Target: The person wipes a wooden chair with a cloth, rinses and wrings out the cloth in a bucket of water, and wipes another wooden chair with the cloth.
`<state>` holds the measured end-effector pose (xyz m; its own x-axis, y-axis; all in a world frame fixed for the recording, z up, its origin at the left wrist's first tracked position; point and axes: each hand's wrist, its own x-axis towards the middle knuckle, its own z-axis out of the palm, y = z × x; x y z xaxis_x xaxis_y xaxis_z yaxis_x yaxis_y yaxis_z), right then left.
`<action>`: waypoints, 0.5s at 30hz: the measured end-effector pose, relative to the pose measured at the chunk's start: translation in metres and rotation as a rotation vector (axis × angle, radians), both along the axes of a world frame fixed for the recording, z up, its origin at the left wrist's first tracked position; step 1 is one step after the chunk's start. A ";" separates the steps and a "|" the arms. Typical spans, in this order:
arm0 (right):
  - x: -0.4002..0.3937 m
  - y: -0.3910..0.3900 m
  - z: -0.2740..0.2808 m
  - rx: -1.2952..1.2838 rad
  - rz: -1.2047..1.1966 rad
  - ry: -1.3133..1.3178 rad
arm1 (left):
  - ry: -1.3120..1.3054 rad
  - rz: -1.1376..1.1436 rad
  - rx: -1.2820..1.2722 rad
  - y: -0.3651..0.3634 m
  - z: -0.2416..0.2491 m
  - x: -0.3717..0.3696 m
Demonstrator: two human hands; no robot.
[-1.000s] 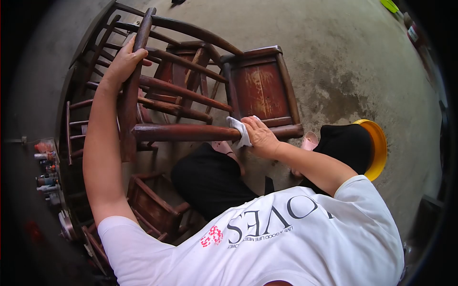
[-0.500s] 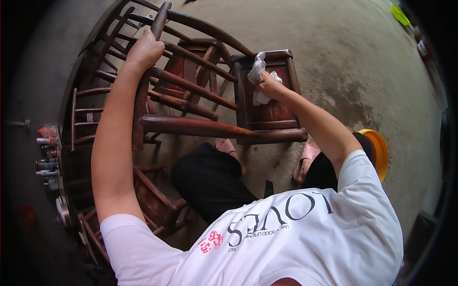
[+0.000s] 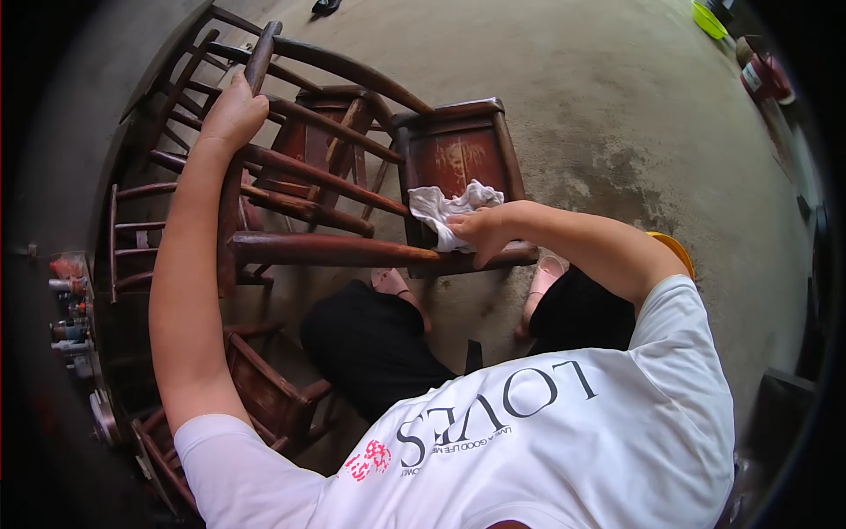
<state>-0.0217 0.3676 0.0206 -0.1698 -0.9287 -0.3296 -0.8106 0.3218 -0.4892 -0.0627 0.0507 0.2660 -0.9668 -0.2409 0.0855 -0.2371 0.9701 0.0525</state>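
Your left hand [image 3: 236, 113] is curled tightly around the chair's back rail [image 3: 262, 57]. Your right hand [image 3: 478, 229] lies loosely flattened on the white cloth [image 3: 430, 208], over the seat [image 3: 451, 160] beneath it.

Maybe home, maybe workroom; cannot tell which. Bare grey floor [image 3: 608, 79], stained dark in spots. Old wooden chairs [image 3: 454, 159] crowded close. Yellow tub [image 3: 679, 248], bright green bowl [image 3: 708, 19], pink sandals [image 3: 545, 279].

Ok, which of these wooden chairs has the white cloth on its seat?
The chair whose crosspiece the left hand grips; the right hand is on the cloth over its seat. Neither hand is on the other chairs.
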 end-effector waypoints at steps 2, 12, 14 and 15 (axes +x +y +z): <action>-0.012 0.023 0.063 0.122 -0.131 -0.227 | 0.001 -0.007 0.041 0.001 -0.001 0.002; 0.038 0.398 -0.043 -0.792 -2.292 -0.714 | 0.103 -0.284 0.058 -0.033 -0.012 -0.001; 0.088 0.437 -0.109 -0.770 -2.542 -0.974 | 0.074 -0.284 0.052 -0.027 -0.010 -0.004; 0.108 0.435 -0.131 -0.705 -2.645 -0.917 | 0.062 -0.276 0.073 -0.020 -0.009 -0.004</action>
